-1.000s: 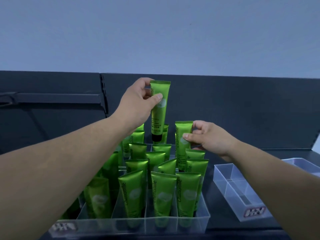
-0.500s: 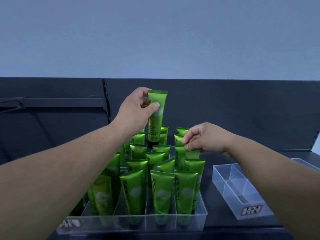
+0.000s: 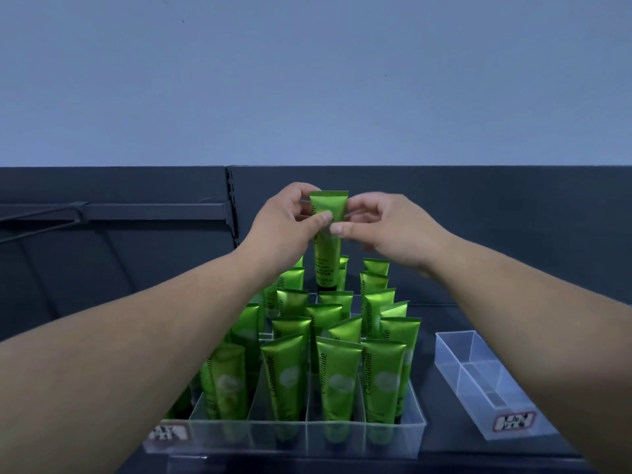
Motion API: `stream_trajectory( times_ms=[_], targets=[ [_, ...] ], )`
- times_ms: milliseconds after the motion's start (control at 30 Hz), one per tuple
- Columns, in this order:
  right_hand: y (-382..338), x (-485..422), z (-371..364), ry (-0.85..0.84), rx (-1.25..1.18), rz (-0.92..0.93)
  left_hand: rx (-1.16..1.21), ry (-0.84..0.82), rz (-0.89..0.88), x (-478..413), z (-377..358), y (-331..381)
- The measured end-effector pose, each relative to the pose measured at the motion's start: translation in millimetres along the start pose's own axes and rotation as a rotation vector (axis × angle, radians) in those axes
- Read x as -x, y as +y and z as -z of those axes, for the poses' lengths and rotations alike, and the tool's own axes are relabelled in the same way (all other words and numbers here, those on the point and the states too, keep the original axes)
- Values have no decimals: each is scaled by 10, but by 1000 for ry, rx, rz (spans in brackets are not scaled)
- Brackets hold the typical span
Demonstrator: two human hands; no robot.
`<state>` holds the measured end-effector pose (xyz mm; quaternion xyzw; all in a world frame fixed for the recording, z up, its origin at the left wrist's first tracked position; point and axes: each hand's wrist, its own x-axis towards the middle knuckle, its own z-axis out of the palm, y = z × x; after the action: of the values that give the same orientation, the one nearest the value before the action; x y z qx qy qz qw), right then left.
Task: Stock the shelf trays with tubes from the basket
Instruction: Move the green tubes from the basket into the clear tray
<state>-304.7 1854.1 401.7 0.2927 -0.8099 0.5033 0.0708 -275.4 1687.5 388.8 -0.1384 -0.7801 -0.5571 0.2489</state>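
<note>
Green tube (image 3: 327,241) held upright, cap down, above back rows of clear tray (image 3: 284,436). Left hand (image 3: 284,227) pinches its flat top; right hand (image 3: 386,227) pinches opposite edge, probably squaring it for a back slot.

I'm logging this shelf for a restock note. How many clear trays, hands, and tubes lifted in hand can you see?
Clear trays: 2, the stocked tray and the empty tray
Hands: 2, the left hand and the right hand
Green tube held up: 1
Total: 5
The tubes standing in the stocked tray overlap too much to count.
</note>
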Motion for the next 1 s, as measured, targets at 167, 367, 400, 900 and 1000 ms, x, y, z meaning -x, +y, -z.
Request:
stream_trajectory(
  times_ms=[167, 367, 400, 900, 1000],
  targets=[
    [-118, -99, -88, 43, 21, 73, 48, -40, -5, -2, 122, 9],
    [-75, -166, -213, 61, 69, 55, -126, -34, 23, 19, 348, -89],
    [-63, -175, -237, 63, 80, 48, -267, -29, 32, 18, 383, -107],
    [173, -244, -594, -59, 168, -110, -1038, -479, 105, 153, 545, -361],
    [190, -236, -653, -110, 167, -143, -1021, -469, 104, 151, 600, -375]
  ],
)
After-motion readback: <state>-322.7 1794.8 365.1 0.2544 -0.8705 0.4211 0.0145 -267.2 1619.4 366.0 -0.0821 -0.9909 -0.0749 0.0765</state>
